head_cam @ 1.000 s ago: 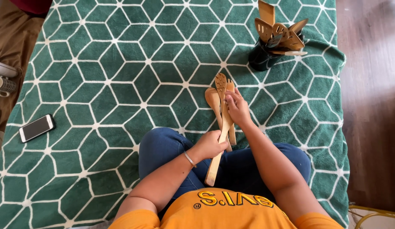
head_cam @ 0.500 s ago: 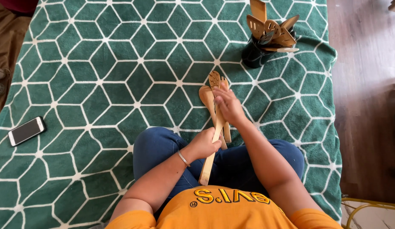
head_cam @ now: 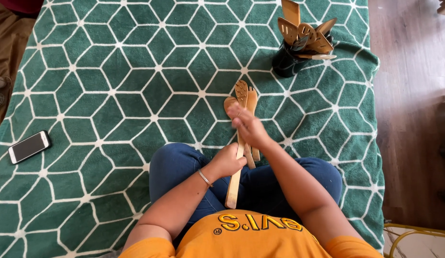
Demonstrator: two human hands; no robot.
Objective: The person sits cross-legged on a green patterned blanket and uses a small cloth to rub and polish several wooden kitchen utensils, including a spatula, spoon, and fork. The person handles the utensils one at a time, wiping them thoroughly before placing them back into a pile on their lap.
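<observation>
A bundle of wooden utensils (head_cam: 241,138) is held upright over the lap, above the green patterned blanket (head_cam: 112,95). The handles are gripped by the left hand (head_cam: 228,161), fingers curled tight around them, apparently to keep the set together. The right hand (head_cam: 248,125) rests across the upper shafts, fingers pressed together, apparently to steady them. 3 pale heads are visible, 1 slotted. More utensils stand in a dark holder (head_cam: 287,61), well apart. A phone (head_cam: 29,146) lies on the blanket.
</observation>
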